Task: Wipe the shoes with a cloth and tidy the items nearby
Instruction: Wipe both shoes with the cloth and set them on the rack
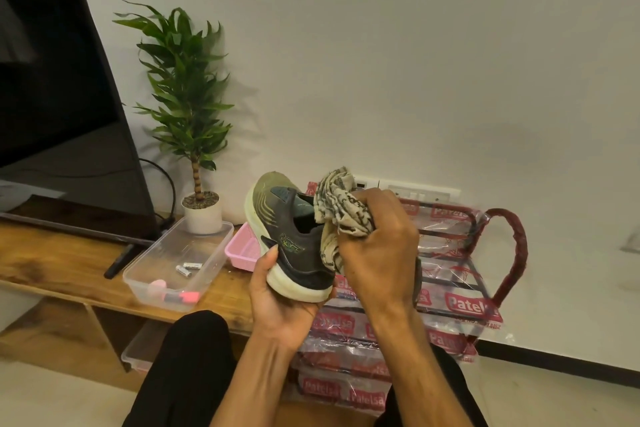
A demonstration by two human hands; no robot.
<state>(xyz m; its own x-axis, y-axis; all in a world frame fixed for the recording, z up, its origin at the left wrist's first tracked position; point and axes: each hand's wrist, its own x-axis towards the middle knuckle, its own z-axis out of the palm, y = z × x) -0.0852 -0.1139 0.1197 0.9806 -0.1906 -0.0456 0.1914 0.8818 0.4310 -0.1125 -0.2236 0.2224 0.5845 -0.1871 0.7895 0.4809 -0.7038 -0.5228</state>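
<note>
An olive-green and black running shoe (287,222) with a pale sole is held up in the middle of the view, toe pointing away and up. My left hand (277,302) grips it from below around the heel and sole. My right hand (377,253) holds a bunched beige cloth with dark markings (341,204) against the shoe's collar and heel. The cloth's lower end hangs down between the shoe and my right palm.
A plastic-wrapped red shoe rack (460,274) stands behind my hands by the wall. On the wooden bench (52,260) sit a clear tray (180,260) with batteries and small pink items, a pink basket (242,250), a potted plant (194,135) and a television (59,114).
</note>
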